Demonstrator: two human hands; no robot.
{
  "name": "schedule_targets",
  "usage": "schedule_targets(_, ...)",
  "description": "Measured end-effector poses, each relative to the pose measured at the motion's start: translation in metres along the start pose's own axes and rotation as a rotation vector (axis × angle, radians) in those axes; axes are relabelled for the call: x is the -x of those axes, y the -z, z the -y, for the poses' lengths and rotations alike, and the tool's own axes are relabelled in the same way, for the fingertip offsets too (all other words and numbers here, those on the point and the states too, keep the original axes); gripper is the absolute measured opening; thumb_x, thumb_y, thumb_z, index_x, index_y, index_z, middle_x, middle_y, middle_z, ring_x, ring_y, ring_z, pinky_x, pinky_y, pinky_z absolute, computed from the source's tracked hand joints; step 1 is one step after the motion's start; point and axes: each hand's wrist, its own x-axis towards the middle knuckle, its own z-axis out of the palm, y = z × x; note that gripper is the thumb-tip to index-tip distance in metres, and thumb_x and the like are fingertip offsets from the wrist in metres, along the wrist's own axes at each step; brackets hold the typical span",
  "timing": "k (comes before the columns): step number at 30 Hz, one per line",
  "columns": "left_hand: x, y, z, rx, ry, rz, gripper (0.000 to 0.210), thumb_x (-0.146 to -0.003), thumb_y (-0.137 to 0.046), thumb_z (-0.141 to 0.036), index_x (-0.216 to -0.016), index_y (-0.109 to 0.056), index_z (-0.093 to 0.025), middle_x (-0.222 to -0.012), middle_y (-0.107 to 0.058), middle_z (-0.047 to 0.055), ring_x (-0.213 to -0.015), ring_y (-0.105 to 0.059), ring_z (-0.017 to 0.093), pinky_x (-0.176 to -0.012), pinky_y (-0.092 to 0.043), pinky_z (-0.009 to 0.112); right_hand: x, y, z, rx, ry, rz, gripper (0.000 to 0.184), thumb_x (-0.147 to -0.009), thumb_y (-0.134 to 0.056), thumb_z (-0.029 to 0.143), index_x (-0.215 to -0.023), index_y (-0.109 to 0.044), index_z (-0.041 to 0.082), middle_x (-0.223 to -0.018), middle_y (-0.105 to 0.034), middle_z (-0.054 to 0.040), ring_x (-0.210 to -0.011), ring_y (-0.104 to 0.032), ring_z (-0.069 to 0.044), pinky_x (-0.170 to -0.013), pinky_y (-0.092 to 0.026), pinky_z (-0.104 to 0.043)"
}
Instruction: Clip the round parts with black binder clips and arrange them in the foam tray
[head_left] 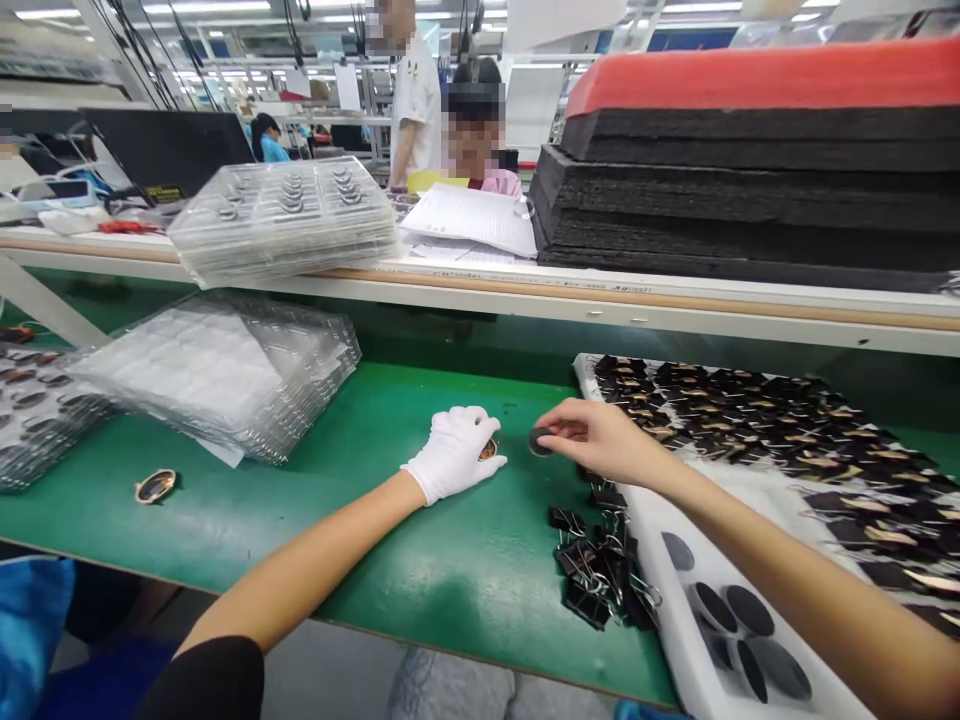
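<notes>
My left hand (454, 455), in a white glove, is closed around a small round part with a gold-coloured rim (488, 450), mostly covered by the fingers. Just to its right, my bare right hand (600, 438) pinches a dark round disc (538, 441) by its edge, a little apart from the left hand. Several black binder clips (596, 570) lie in a heap below my right hand. Similar dark discs (748, 610) rest in the white foam tray (651, 545) under my right forearm. A similar gold-rimmed part (157, 487) lies alone at the left.
Many clipped pieces (720, 410) fill the foam tray's far part. Clear plastic trays (300, 400) are stacked at the left on the green bench (360, 580). The shelf (465, 290) above carries more plastic trays (285, 240), papers (472, 220) and black foam sheets (720, 200). People are beyond.
</notes>
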Motion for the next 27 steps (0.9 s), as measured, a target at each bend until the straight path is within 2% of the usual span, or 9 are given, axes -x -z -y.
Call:
schedule_targets(3,0.011,0.000,-0.002,-0.013,0.159,-0.033,0.070,-0.081,-0.071,-0.065,-0.132,-0.060,-0.019,-0.120,-0.066,0.015,-0.108,-0.061,0.036,-0.083,-0.044,0.045,-0.026,-0.025,-0.003,-0.055,-0.140,0.007,0.016,-0.083,-0.071,0.034,-0.089,-0.078,0.022,-0.087,-0.077,-0.0047,-0.074,-0.072,-0.022,-0.072,-0.057,-0.036)
schedule_targets(6,0.018,-0.001,-0.005,0.000,0.265,-0.016,0.068,-0.082,-0.069,-0.066,-0.128,-0.062,-0.016,-0.110,-0.069,0.015,-0.103,-0.064,0.036,-0.082,-0.045,0.046,-0.037,-0.044,-0.010,-0.137,-0.207,-0.003,0.013,-0.079,-0.074,0.032,-0.085,-0.078,0.021,-0.081,-0.077,-0.0036,-0.073,-0.071,-0.021,-0.069,-0.055,-0.033)
schedule_targets(11,0.014,-0.004,-0.008,0.044,0.248,-0.003,0.055,-0.088,-0.067,-0.059,-0.124,-0.064,-0.018,-0.109,-0.072,0.012,-0.102,-0.067,0.034,-0.083,-0.045,0.044,-0.037,-0.066,-0.018,-0.238,-0.256,-0.013,0.015,-0.081,-0.076,0.029,-0.092,-0.073,0.018,-0.082,-0.078,-0.0038,-0.076,-0.072,-0.018,-0.072,-0.055,-0.029)
schedule_targets(14,0.010,-0.006,-0.006,0.089,0.196,0.034,0.047,-0.091,-0.065,-0.054,-0.124,-0.064,-0.020,-0.109,-0.073,0.011,-0.102,-0.067,0.032,-0.083,-0.045,0.042,-0.036,-0.072,-0.016,-0.244,-0.275,-0.007,0.016,-0.080,-0.079,0.028,-0.086,-0.067,0.019,-0.081,-0.077,-0.0034,-0.077,-0.072,-0.018,-0.071,-0.053,-0.029)
schedule_targets(17,0.008,-0.009,-0.002,0.162,0.140,0.070,0.044,-0.093,-0.067,-0.048,-0.127,-0.061,-0.021,-0.115,-0.072,0.009,-0.106,-0.067,0.030,-0.085,-0.046,0.040,-0.035,-0.072,-0.010,-0.056,-0.242,0.021,0.022,-0.083,-0.080,0.034,-0.086,-0.062,0.021,-0.078,-0.074,-0.0021,-0.075,-0.070,-0.021,-0.068,-0.047,-0.031)
schedule_targets(21,0.007,-0.011,0.003,0.234,0.115,0.073,0.051,-0.092,-0.070,-0.046,-0.134,-0.055,-0.023,-0.115,-0.071,0.007,-0.109,-0.067,0.029,-0.089,-0.047,0.039,-0.034,-0.067,-0.004,0.259,-0.269,0.086,0.032,-0.090,-0.071,0.053,-0.092,-0.061,0.023,-0.086,-0.073,-0.0062,-0.083,-0.068,-0.027,-0.064,-0.040,-0.032)
schedule_targets(27,0.006,-0.006,0.000,0.182,0.091,0.086,0.056,-0.090,-0.071,-0.049,-0.135,-0.053,-0.022,-0.119,-0.071,0.008,-0.108,-0.068,0.030,-0.083,-0.047,0.037,-0.043,-0.062,0.005,0.373,-0.348,0.202,0.043,-0.086,-0.069,0.067,-0.091,-0.062,0.024,-0.093,-0.074,-0.0086,-0.093,-0.068,-0.030,-0.069,-0.045,-0.034)
